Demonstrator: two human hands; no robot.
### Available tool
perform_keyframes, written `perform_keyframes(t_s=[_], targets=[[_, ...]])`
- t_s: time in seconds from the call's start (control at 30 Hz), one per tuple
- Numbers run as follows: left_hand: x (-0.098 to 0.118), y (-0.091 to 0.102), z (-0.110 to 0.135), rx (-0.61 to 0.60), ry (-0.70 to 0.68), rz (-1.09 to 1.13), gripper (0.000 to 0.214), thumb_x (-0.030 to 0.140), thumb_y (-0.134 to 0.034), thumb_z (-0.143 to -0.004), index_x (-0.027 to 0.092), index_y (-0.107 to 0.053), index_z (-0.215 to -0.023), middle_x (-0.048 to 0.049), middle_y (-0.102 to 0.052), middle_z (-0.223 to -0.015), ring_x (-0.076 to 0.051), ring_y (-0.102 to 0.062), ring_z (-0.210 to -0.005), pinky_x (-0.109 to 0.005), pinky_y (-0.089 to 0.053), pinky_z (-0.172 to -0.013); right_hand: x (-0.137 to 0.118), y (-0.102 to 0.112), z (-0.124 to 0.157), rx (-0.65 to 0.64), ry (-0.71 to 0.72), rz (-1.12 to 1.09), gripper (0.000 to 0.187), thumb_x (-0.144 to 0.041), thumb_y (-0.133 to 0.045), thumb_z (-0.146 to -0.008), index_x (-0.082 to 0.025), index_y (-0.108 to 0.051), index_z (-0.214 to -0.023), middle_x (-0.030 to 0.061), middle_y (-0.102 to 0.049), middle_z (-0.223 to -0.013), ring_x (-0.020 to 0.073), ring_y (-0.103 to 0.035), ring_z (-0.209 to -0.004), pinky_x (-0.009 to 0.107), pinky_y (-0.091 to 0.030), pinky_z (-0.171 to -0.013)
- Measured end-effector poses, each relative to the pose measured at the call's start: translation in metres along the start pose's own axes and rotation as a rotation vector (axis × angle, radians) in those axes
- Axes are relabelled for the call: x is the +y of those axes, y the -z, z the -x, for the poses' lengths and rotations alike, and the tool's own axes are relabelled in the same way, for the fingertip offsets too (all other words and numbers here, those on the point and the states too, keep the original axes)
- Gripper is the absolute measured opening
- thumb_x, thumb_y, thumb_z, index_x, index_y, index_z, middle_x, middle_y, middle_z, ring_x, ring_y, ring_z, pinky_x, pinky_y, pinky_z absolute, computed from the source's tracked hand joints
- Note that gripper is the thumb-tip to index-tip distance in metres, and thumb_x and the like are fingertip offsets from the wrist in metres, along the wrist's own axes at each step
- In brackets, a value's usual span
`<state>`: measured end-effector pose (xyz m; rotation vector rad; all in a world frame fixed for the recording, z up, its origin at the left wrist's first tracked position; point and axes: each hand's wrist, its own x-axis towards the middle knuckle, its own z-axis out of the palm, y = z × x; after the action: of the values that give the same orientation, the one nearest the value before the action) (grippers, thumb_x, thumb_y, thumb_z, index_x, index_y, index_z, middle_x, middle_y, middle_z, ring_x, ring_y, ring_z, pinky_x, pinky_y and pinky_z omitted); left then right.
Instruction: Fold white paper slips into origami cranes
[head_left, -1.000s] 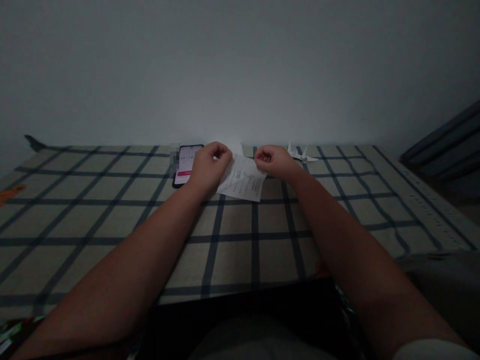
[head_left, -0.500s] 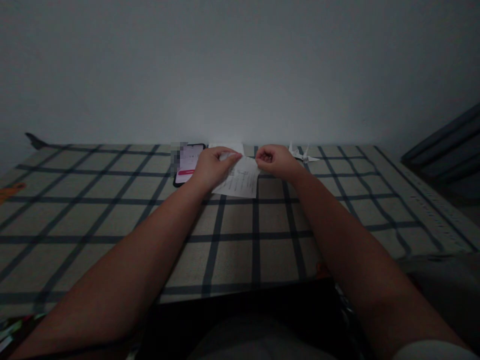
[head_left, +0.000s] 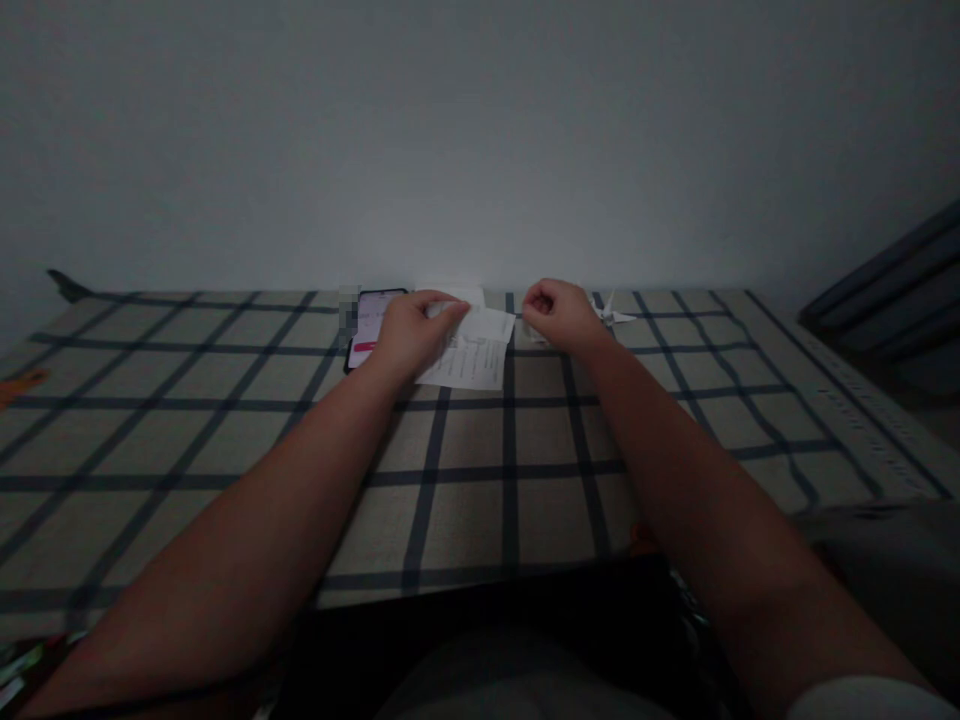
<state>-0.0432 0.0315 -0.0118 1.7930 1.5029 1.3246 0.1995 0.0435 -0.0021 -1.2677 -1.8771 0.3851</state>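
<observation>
My left hand point(head_left: 416, 330) rests on a printed sheet of paper point(head_left: 472, 367), thumb and fingers closed over its upper left part. A lighter flap of paper point(head_left: 491, 325) lies across the top of the printed lines and reaches right. Just right of the sheet, apart from it, is my right hand point(head_left: 561, 314) with its fingers curled into a pinch. Something pale shows beneath those fingers, too dim to make out. Behind the right hand, partly covered by it, sits a folded white paper crane point(head_left: 611, 314).
A phone point(head_left: 367, 325) with a lit screen lies left of my left hand, partly hidden by it. More white paper point(head_left: 450, 295) is by the wall point(head_left: 480, 140). A checked cloth point(head_left: 465, 460) covers the surface. An orange object point(head_left: 22, 386) lies at the far left.
My right hand has moved slightly right, away from the sheet's edge. My left hand and the sheet have shifted a little left, and the light flap now shows over the print.
</observation>
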Motion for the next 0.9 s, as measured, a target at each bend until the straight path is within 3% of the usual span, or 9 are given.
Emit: perform_keyframes(t_s=[0.07,0.2,0.3,0.5,0.9], targets=[[0.004,-0.002,0.002,-0.045,-0.021,-0.006,0.029,0.042,-0.078,-0.083,0.018,-0.087,-0.096,-0.0087,-0.084,-0.097,-0.025,-0.075,-0.091,-0.035,-0.057,-0.088,-0.003,-0.004,0.001,0.023,0.076,-0.052,0.013,-0.027,-0.063,-0.082,-0.017,-0.07,-0.086,0.0063,-0.071,-0.084,0.0186,-0.059,-0.077,0.033,-0.044,-0.072],[0.01,-0.007,0.008,-0.077,-0.059,0.065,0.026,0.04,-0.077,-0.084,0.019,-0.087,-0.095,-0.0085,-0.084,-0.1,-0.024,-0.076,-0.094,-0.036,-0.058,-0.093,-0.016,-0.008,0.005,-0.177,0.13,-0.192,0.034,-0.044,-0.063,-0.089,-0.015,-0.076,-0.101,0.0082,-0.076,-0.091,0.0204,-0.064,-0.082,0.032,-0.046,-0.074],[0.009,-0.007,0.009,-0.063,-0.083,0.085,0.027,0.041,-0.078,-0.084,0.019,-0.087,-0.098,-0.0084,-0.084,-0.102,-0.024,-0.076,-0.094,-0.035,-0.058,-0.091,-0.025,-0.007,0.008,-0.185,0.177,-0.15,0.03,-0.04,-0.059,-0.091,-0.015,-0.077,-0.094,0.0089,-0.078,-0.093,0.0206,-0.064,-0.086,0.033,-0.046,-0.079],[0.01,-0.004,0.01,-0.136,-0.133,0.002,0.024,0.035,-0.073,-0.083,0.02,-0.087,-0.095,-0.0069,-0.085,-0.098,-0.024,-0.076,-0.09,-0.036,-0.059,-0.09,-0.032,-0.004,0.009,-0.197,0.193,-0.029,0.02,-0.031,-0.06,-0.088,-0.017,-0.073,-0.084,0.0057,-0.074,-0.083,0.0184,-0.059,-0.078,0.032,-0.041,-0.076],[0.004,0.001,0.003,-0.019,-0.129,-0.048,0.024,0.033,-0.072,-0.083,0.017,-0.087,-0.093,-0.0083,-0.085,-0.096,-0.022,-0.076,-0.086,-0.032,-0.057,-0.085,-0.03,0.005,0.006,-0.17,0.206,0.015,0.018,-0.029,-0.059,-0.087,-0.017,-0.07,-0.08,0.0064,-0.072,-0.081,0.0182,-0.057,-0.075,0.033,-0.04,-0.074]])
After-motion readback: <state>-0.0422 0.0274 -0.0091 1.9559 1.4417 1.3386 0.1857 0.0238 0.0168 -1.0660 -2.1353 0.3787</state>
